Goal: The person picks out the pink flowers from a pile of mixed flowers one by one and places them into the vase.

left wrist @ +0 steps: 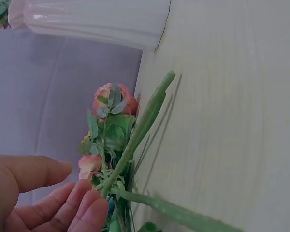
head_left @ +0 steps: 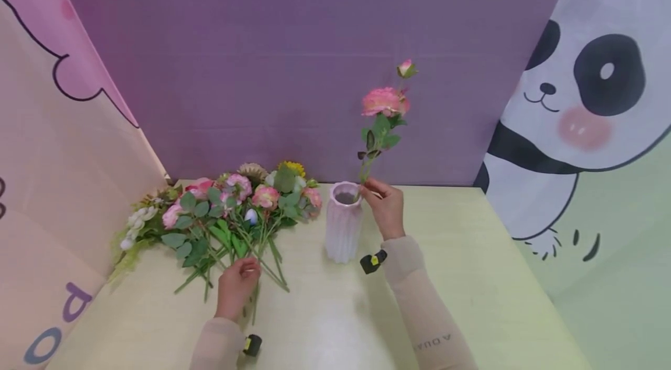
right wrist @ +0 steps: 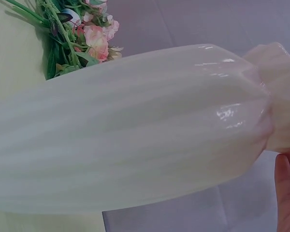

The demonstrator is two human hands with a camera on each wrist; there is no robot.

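At 2 o'clock from the ribbed pinkish-white vase, the right hand pinches a pink peony-style spray low on its stem. The bloom leans toward 1 o'clock, the lower end at the vase's mouth; that low hold probably leaves the leaves clear of the rim and steadies the tip. The left hand, at 8 o'clock, is released: thumb apart from loosely bent fingers, beside green stems. The flower pile lies on the desk at 9 o'clock, many stems toward 6 o'clock, presumably for easy reach.
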